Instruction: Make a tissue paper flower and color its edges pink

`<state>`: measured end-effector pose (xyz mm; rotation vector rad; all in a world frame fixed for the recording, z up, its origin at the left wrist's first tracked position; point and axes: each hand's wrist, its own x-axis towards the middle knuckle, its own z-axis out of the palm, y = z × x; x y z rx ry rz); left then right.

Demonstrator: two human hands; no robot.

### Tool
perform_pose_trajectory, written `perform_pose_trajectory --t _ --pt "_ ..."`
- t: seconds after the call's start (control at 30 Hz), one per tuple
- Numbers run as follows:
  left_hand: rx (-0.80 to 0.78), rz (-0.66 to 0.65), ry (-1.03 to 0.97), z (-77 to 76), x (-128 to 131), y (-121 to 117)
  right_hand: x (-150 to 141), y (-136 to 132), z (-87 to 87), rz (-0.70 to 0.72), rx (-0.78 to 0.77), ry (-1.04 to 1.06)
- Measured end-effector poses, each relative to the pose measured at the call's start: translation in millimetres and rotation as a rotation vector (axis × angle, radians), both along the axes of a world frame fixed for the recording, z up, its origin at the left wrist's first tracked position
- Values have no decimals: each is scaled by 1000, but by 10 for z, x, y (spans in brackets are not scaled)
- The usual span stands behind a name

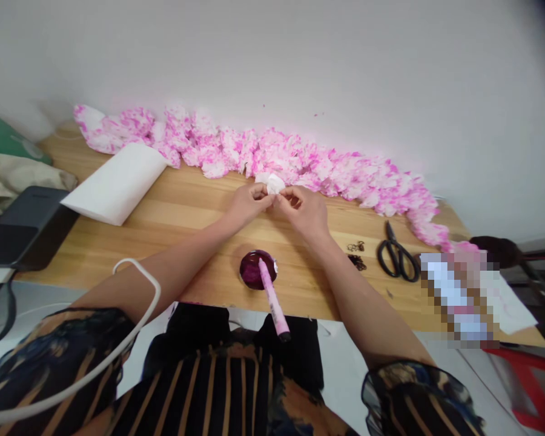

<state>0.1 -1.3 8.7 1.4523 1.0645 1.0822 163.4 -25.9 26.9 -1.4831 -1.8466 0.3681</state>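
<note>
At the middle of the wooden table, a small white piece of tissue paper (275,183) is pinched between both hands. My left hand (251,203) closes thumb and forefinger on its left side. On the right side, my right hand (305,211) holds it with bent fingers. Just beyond the fingertips lies a long row of crumpled pink and white tissue paper flowers (272,151). Nearer to me stands a small round dish of dark purple liquid (251,274). A pink marker (272,297) leans in it, its black end over the table's front edge.
Folded white paper sheets (118,181) and a dark power bank (20,227) lie at left, with a white cable (149,315) crossing my left arm. Black scissors (396,257) and small dark ties (356,261) lie at right. A wall (272,60) borders the table's back.
</note>
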Motion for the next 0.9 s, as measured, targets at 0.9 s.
perform_pose_trajectory --t 0.9 --pt "-60 -63 -50 46 -25 2 59 45 -56 113 27 -25"
